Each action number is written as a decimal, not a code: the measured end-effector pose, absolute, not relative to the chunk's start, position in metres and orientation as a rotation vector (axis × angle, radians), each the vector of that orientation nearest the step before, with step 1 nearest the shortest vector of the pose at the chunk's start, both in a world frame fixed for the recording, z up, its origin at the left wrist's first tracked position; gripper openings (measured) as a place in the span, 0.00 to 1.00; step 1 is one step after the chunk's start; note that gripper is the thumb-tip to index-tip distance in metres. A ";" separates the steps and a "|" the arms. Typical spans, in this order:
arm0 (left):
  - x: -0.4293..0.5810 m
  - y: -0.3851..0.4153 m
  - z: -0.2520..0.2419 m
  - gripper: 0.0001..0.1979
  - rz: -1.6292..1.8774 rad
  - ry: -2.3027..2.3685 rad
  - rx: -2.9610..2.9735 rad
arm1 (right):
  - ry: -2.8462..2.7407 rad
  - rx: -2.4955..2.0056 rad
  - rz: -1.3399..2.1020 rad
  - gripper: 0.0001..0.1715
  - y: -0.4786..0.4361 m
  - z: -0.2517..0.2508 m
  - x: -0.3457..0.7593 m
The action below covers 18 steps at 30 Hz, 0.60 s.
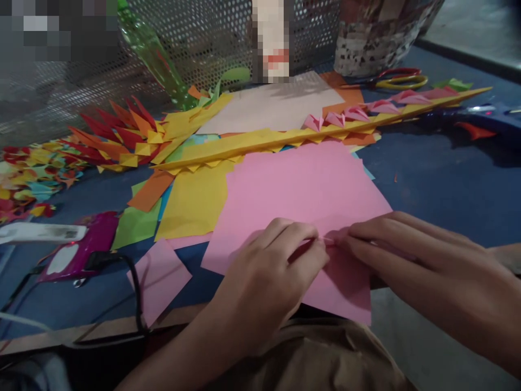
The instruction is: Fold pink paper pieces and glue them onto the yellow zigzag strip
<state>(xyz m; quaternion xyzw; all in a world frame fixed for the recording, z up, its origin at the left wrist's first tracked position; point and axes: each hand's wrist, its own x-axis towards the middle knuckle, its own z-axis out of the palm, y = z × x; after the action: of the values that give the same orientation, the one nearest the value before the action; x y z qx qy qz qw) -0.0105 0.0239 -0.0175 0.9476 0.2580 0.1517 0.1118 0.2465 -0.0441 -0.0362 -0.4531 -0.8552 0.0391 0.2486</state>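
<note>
My left hand and my right hand meet over large pink paper sheets near the table's front edge. Fingertips of both are pinched on a small pink paper piece, of which only a thin edge shows between them; its shape is mostly hidden. To the left lies a loose pink paper square. Beyond the sheets, a long yellow folded paper strip runs across, with folded pink paper pieces in a row along its right half.
Red, orange and yellow folded paper spikes stand at the left, beside a heap of small coloured pieces. A purple device with cables lies front left. Scissors, a blue tool and a green bottle are farther back.
</note>
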 end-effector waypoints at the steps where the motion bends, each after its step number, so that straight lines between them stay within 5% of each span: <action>1: -0.011 0.024 -0.018 0.10 0.451 0.745 2.805 | -2.347 -1.203 0.052 0.19 -0.043 -0.033 0.244; 18: -0.006 0.021 -0.024 0.07 0.771 0.650 2.777 | -2.385 -1.197 -0.004 0.19 -0.040 -0.029 0.244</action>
<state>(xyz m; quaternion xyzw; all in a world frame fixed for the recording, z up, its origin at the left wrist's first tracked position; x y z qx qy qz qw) -0.0059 0.0209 -0.0238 0.9358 0.2192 0.2597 0.0936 0.2438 -0.0403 -0.0291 -0.4359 -0.8690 -0.0013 0.2342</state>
